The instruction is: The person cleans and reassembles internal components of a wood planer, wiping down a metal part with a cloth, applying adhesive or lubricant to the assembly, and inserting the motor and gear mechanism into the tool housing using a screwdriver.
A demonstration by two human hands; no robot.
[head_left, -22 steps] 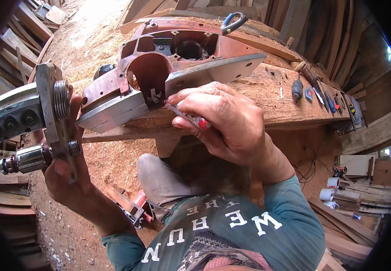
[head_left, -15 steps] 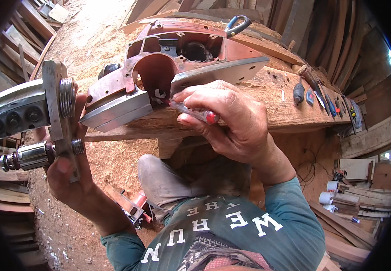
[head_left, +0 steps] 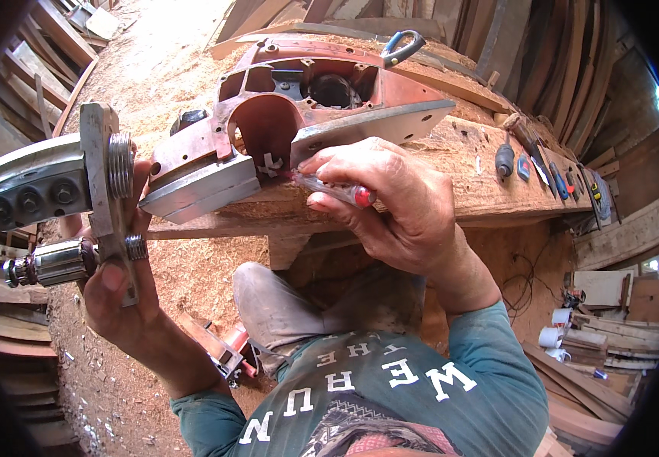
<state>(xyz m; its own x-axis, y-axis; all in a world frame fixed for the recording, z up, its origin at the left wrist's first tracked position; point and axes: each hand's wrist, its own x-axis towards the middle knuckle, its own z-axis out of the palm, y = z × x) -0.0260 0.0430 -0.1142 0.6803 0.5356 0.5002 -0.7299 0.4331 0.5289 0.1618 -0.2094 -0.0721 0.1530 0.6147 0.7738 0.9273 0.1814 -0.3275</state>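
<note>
Bare metal in the left hand, a red-tipped screwdriver in the right, over a sawdust-strewn wooden desk.

The right hand [head_left: 390,202] is closed around a small clear-handled screwdriver [head_left: 333,190], its long axis running left toward the red machine housing [head_left: 299,114], which lies just ahead of it on the desk [head_left: 451,171]; the tip sits at the housing's open cavity and is too small to make out. The left hand [head_left: 120,293] is wrapped around a metal motor assembly [head_left: 63,198], held upright and apart from the housing, to its left. The right hand is the nearer one to the housing. Other hand tools [head_left: 554,171] lie along the desk's right end, blurred. Sawdust covers the floor [head_left: 116,84].
</note>
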